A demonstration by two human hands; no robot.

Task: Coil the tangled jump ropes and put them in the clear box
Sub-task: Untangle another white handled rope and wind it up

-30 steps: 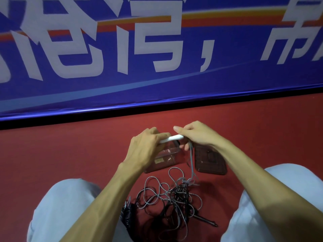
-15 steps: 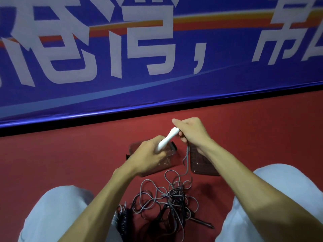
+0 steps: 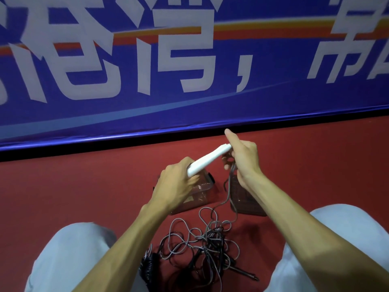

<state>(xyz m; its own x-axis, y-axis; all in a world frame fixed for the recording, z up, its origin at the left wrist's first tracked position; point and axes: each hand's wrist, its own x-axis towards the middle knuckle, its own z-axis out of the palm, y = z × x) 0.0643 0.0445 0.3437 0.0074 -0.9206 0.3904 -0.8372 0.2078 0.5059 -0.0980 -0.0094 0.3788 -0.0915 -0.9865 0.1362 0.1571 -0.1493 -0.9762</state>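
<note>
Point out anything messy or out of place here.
The jump ropes lie in a knotted heap on the red floor, grey and black cords crossing. One grey cord runs up from the heap to the right hand, which pinches it at the tip of the white handle gripped by the left hand.

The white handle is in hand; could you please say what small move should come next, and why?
Probably draw the cord up and lay a first loop along the handle. The left hand grips the handle's lower end, the right hand holds the cord near its top, and the rest lies in the tangle.
</note>
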